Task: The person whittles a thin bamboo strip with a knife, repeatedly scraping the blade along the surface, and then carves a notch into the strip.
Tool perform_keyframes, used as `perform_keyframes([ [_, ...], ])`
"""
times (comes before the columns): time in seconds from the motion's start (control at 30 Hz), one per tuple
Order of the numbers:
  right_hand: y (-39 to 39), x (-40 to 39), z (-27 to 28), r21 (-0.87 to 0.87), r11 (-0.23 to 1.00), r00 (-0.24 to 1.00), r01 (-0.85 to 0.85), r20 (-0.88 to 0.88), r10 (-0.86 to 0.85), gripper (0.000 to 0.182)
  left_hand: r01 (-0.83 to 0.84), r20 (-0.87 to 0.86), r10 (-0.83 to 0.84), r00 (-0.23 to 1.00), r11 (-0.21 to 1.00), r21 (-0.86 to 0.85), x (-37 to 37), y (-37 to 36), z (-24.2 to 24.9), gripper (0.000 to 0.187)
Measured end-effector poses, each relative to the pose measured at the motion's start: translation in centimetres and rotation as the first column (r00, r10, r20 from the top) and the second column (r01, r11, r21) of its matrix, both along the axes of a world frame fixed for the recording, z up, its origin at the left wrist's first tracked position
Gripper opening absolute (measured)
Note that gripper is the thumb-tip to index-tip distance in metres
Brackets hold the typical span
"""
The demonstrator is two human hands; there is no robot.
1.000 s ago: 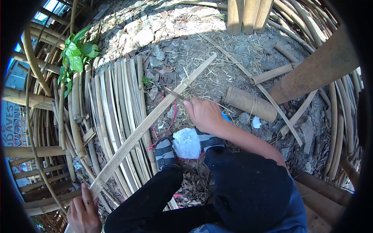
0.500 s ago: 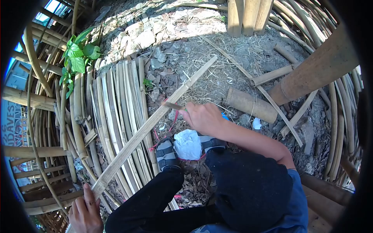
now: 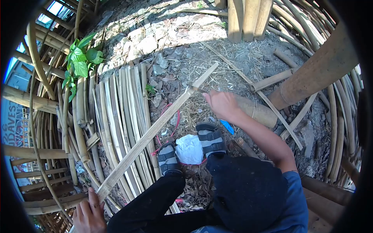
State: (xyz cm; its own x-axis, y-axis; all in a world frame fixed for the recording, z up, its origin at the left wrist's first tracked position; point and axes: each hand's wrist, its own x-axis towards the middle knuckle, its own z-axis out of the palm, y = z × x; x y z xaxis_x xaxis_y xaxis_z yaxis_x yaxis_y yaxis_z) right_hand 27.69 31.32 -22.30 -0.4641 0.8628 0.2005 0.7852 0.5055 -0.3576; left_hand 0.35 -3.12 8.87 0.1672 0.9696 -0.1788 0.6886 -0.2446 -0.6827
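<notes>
A long split bamboo strip (image 3: 145, 138) runs diagonally from the lower left to the upper middle. My left hand (image 3: 90, 214) is wrapped round its lower end. In my right hand (image 3: 222, 105) is a knife (image 3: 199, 89), its handle hidden by the closed fingers. The blade lies across the strip near its upper end, at a pale raised node. Beneath the strip, many flat bamboo slats (image 3: 123, 97) lie side by side on the ground.
Sandalled feet stand either side of a crumpled white wrapper (image 3: 189, 149). A blue object (image 3: 227, 127) lies right of them. Thick bamboo poles (image 3: 316, 70) stand at the right, a bamboo rack (image 3: 35, 152) at the left, with a leafy plant (image 3: 79, 62) beside it.
My right hand and the knife have moved up and right along the strip towards its far end. My left hand still holds the lower end. The feet show more fully.
</notes>
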Motion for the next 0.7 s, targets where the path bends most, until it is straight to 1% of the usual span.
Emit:
perform_keyframes([
  [0.07, -4.5, -1.2, 3.0, -0.128, 0.976, 0.984, -0.175, -0.068, 0.167, 0.044, -0.009, 0.023, 0.01, 1.0, 1.0, -0.014, 0.1, 0.6, 0.1, 0.054],
  [0.1, -6.1, -1.9, 3.8, -0.113, 0.968, 0.971, -0.224, -0.112, 0.212, 0.045, 0.009, 0.004, -0.009, 1.0, 1.0, 0.019, -0.2, 0.3, -0.3, 0.053],
  [0.17, -7.8, -2.9, 4.4, -0.113, 0.946, 0.942, -0.303, -0.184, 0.279, 0.048, 0.011, 0.006, -0.011, 1.0, 1.0, 0.004, 0.1, 0.5, 0.0, 0.052],
  [0.2, -6.4, -2.6, 3.2, -0.117, 0.945, 0.942, -0.304, -0.185, 0.28, 0.048, 0.01, 0.007, -0.01, 1.0, 1.0, -0.006, 0.4, 0.5, 0.3, 0.051],
  [0.27, -1.8, -1.9, -0.4, -0.133, 0.982, 0.979, -0.138, -0.169, 0.114, 0.051, 0.002, 0.006, -0.001, 1.0, 1.0, -0.017, 0.8, 0.8, 0.8, 0.051],
  [0.3, -1.8, -2.1, -0.4, -0.145, 0.98, 0.987, -0.136, -0.11, 0.12, 0.053, -0.007, 0.008, 0.007, 1.0, 1.0, -0.024, 1.0, 0.9, 0.7, 0.05],
  [0.33, -3.2, -2.7, 0.8, -0.197, 0.974, 0.984, -0.111, -0.159, 0.08, 0.047, -0.005, 0.008, 0.005, 1.0, 1.0, -0.008, 0.9, 0.9, 0.3, 0.05],
  [0.4, -6.2, -3.3, 3.0, -0.135, 0.965, 0.966, -0.222, -0.161, 0.2, 0.048, -0.049, 0.039, 0.051, 0.998, 0.998, -0.032, 0.3, 0.2, 0.0, 0.05],
  [0.43, -7.5, -3.5, 4.0, -0.117, 0.944, 0.945, -0.31, -0.147, 0.292, 0.049, -0.015, 0.032, 0.015, 0.999, 1.0, -0.019, 0.7, 0.6, 0.3, 0.049],
  [0.47, -6.7, -3.3, 3.7, -0.113, 0.944, 0.944, -0.31, -0.149, 0.293, 0.049, -0.015, 0.03, 0.016, 0.999, 1.0, -0.016, 0.6, 0.5, 0.2, 0.049],
  [0.53, -4.0, -2.2, 1.4, -0.184, 0.972, 0.989, -0.149, -0.053, 0.141, 0.05, -0.011, 0.026, 0.011, 1.0, 1.0, -0.027, 0.4, -0.3, 0.4, 0.05],
  [0.57, -1.3, -1.3, -1.0, -0.097, 0.979, 0.981, -0.179, -0.099, 0.169, 0.05, -0.015, 0.028, 0.016, 0.999, 1.0, -0.027, 0.6, -0.2, 0.6, 0.05],
  [0.6, -1.9, -1.6, -0.6, -0.087, 0.979, 0.98, -0.184, -0.094, 0.176, 0.05, -0.003, 0.033, 0.004, 0.999, 1.0, -0.026, 0.9, 0.3, 0.9, 0.05],
  [0.67, -5.0, -3.1, 0.8, -0.063, 0.968, 0.96, -0.242, -0.163, 0.229, 0.045, 0.007, 0.035, -0.006, 0.999, 1.0, -0.024, 0.8, 0.2, 0.5, 0.051],
  [0.7, -6.8, -3.2, 3.3, -0.09, 0.94, 0.941, -0.33, -0.105, 0.321, 0.045, -0.02, 0.034, 0.021, 0.999, 0.999, -0.036, 0.0, -0.8, -0.1, 0.051],
])
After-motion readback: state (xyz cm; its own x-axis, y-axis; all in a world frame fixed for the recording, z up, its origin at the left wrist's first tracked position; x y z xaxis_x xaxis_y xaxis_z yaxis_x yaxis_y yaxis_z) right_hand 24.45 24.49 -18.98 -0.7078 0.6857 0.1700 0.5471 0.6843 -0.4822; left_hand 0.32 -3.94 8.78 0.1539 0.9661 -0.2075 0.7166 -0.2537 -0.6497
